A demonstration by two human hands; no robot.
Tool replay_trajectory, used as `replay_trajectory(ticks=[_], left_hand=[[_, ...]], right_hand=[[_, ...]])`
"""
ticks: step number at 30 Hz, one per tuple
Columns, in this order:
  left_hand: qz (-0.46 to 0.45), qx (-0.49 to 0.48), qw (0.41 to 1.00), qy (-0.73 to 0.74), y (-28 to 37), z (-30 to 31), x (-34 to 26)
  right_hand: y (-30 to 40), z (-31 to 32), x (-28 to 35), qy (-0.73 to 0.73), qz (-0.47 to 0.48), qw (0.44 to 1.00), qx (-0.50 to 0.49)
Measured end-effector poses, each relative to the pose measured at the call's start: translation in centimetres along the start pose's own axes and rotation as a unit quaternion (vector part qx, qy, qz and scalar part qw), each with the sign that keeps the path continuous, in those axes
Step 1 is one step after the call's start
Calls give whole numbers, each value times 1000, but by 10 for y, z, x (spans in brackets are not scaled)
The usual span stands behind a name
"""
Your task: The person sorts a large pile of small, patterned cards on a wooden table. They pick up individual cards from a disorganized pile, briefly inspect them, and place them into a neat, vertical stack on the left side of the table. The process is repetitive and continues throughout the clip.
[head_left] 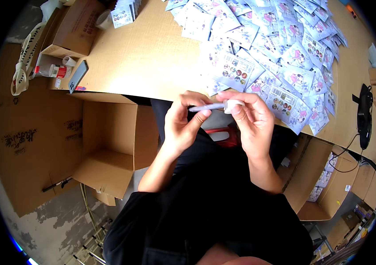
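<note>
My left hand (185, 121) pinches the left end of a thin, flat, pale packet (207, 107), seen nearly edge-on. In my right hand (253, 119) is a small round white object (233, 106), held between thumb and fingers against the packet's right end. What exactly the white object is, I cannot tell. Both hands are over my lap, just off the table's front edge. Beyond and to the right of them lies a large heap of printed flat packets (267, 43), some showing rows of round pictures and a barcode.
An open cardboard box (108, 129) stands below the table at left; another (327, 185) at right holds packets. On the table's left are a phone (79, 76), a plastic bottle (57, 71), a carton (75, 28) and a packet stack (123, 15). A black strap-like object (364, 116) lies right.
</note>
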State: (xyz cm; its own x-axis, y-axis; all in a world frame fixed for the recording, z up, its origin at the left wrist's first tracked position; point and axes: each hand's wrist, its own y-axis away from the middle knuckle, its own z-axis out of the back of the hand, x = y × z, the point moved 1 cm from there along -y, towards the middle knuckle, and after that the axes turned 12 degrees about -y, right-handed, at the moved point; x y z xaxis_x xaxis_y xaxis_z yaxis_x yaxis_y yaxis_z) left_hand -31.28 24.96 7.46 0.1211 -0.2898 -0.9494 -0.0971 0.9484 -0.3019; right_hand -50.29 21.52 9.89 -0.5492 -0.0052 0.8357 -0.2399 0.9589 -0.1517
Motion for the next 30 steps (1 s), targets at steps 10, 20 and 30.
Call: replay_trajectory(ticks=[10, 20, 30], left_hand=[[-315, 102, 890, -314, -26, 8, -35], [-89, 81, 958, -259, -21, 8, -46], [82, 165, 912, -367, -21, -10, -35]], right_hand=[[14, 33, 16, -218, -153, 959, -92], [13, 24, 1, 120, 29, 987, -106], [7, 25, -8, 106, 6, 990, -88]])
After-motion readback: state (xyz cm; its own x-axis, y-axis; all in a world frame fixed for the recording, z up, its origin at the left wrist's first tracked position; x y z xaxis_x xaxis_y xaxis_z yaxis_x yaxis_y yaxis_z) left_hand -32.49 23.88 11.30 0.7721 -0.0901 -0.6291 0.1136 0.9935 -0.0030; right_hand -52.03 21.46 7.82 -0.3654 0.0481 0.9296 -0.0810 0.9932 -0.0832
